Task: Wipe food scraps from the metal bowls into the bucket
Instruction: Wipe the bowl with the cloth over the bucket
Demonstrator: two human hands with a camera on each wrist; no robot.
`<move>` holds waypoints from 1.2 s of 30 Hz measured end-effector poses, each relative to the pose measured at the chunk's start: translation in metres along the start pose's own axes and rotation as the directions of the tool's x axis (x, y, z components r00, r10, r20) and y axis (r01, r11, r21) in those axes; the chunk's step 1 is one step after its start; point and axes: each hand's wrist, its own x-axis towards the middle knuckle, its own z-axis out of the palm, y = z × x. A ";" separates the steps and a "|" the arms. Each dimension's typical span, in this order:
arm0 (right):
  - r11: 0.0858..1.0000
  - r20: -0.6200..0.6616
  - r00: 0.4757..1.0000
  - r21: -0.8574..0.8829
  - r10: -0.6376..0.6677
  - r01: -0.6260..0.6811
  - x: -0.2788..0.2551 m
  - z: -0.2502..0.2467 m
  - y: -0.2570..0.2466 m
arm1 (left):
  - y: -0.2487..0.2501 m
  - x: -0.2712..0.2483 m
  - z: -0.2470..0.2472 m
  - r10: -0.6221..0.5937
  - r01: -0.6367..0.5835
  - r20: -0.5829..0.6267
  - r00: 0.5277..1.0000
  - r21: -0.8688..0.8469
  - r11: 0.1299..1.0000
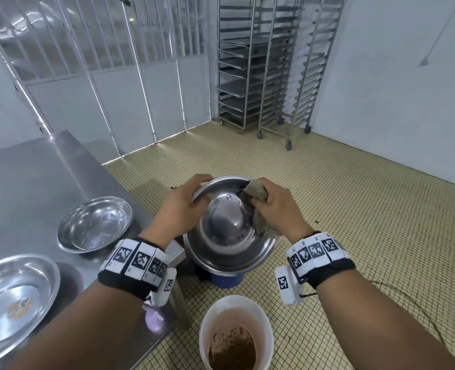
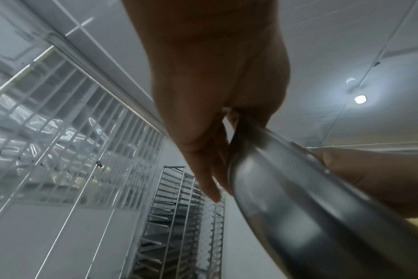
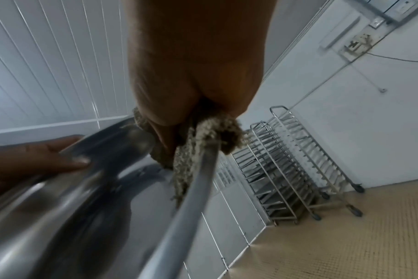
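I hold a metal bowl tilted, its inside facing me, above the floor beside the table. My left hand grips its upper left rim, thumb inside; in the left wrist view that hand pinches the bowl's edge. My right hand holds a brownish cloth against the bowl's upper right rim. In the right wrist view the right hand clamps the cloth over the bowl's rim. A white bucket with brown scraps stands on the floor just below and nearer to me.
Two more metal bowls lie on the steel table to my left. A blue container sits on the floor directly under the held bowl. Wheeled tray racks stand at the far wall, across a tiled floor.
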 end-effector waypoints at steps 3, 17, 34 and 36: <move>0.999 -0.043 0.999 0.009 -0.030 0.030 0.003 -0.003 -0.005 | 0.003 0.003 0.000 0.034 -0.034 -0.004 0.999 -0.079 0.996; 1.000 -0.108 0.994 -0.028 0.010 -0.013 0.006 -0.008 -0.018 | 0.012 -0.017 0.012 -0.038 -0.010 -0.164 0.986 -0.281 0.960; 0.967 -0.145 0.959 0.114 0.242 -0.227 -0.011 0.007 -0.005 | 0.017 -0.017 0.010 -0.164 0.024 -0.361 0.918 -0.361 0.932; 0.980 -0.135 0.971 0.041 0.197 -0.193 -0.008 0.002 -0.006 | 0.016 -0.022 0.014 -0.084 -0.005 -0.306 0.948 -0.278 0.961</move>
